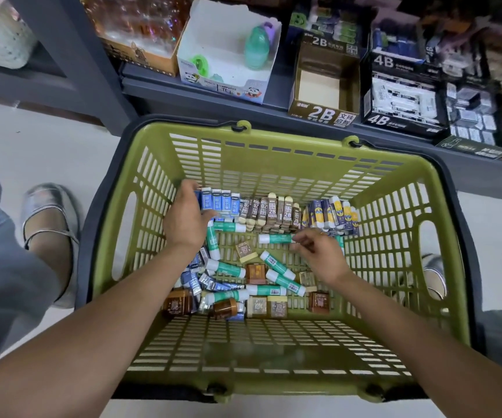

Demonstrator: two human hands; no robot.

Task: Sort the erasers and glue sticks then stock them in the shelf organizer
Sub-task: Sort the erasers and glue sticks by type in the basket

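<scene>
Right hand pinches a green glue stick; left hand, fingers curled, rests on blue erasers in basket. Risk: knocking the sorted row over.

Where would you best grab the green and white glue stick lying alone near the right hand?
Probably round its green middle, from above. The green and white glue stick lies flat on the olive plastic basket floor with bare space before and behind it, so fingers fit either side. The right hand already pinches its green end.
</scene>
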